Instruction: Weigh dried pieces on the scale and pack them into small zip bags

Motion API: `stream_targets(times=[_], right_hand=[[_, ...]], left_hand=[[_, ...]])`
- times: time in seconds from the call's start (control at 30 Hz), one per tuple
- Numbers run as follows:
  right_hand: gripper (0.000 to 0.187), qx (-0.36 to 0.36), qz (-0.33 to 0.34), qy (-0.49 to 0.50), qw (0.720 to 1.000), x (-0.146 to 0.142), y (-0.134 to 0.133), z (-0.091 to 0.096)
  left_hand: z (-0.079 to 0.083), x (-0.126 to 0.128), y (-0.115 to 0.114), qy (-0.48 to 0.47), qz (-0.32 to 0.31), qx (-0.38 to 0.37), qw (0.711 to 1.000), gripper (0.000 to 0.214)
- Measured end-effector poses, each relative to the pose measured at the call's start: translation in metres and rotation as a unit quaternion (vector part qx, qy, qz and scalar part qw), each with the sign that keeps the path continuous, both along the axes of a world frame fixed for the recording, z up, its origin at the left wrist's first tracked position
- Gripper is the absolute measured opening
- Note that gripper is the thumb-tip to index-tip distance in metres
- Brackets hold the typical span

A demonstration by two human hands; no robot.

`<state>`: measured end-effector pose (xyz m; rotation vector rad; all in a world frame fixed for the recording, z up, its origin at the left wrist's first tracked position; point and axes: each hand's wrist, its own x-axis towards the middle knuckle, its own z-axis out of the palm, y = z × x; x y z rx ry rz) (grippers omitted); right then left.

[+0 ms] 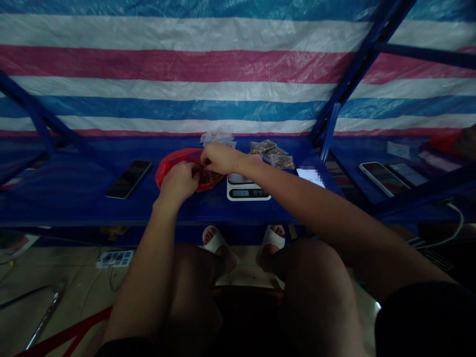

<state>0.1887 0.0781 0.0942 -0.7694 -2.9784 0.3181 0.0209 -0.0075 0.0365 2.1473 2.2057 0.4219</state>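
My left hand reaches into a red plastic bag, and its fingers are down among small brown pieces. My right hand comes in from the right, with its fingertips bunched at the upper edge of the bag close to my left hand. Whatever the fingers of either hand may hold is hidden. Just right of the bag stands a white digital scale, partly under my right forearm. Several small clear packets of brown pieces lie behind it.
All this is on a blue shelf. A black phone lies to the left, and a crumpled clear plastic bag lies behind the red one. Further right are a white paper and a white-framed phone, beyond a blue metal upright.
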Motion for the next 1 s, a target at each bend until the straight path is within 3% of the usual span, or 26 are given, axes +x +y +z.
stream_targets(times=[0.2, 0.37, 0.6, 0.7, 0.83, 1.0], right_hand=[[0.035, -0.001, -0.009, 0.028, 1.000, 0.007, -0.001, 0.001], [0.033, 0.003, -0.016, -0.028, 0.999, 0.002, -0.004, -0.002], [0.033, -0.016, -0.014, 0.012, 1.000, 0.003, -0.001, 0.002], [0.029, -0.019, 0.001, 0.063, 0.998, 0.020, 0.000, 0.018], [0.023, -0.038, 0.009, 0.112, 0.993, 0.062, 0.001, 0.043], [0.021, -0.074, -0.018, 0.062, 0.995, 0.112, 0.006, 0.041]], left_hand=[[0.006, 0.010, 0.000, -0.013, 0.002, 0.015, 1.000, 0.037], [0.006, 0.012, 0.001, -0.034, 0.001, 0.019, 0.999, 0.041], [0.005, 0.011, 0.001, -0.030, -0.001, 0.033, 0.999, 0.039], [0.005, 0.011, 0.000, -0.046, 0.001, 0.036, 0.998, 0.039], [0.005, 0.011, 0.000, -0.063, 0.010, 0.040, 0.997, 0.039], [0.005, 0.012, 0.000, -0.071, 0.017, 0.042, 0.996, 0.037]])
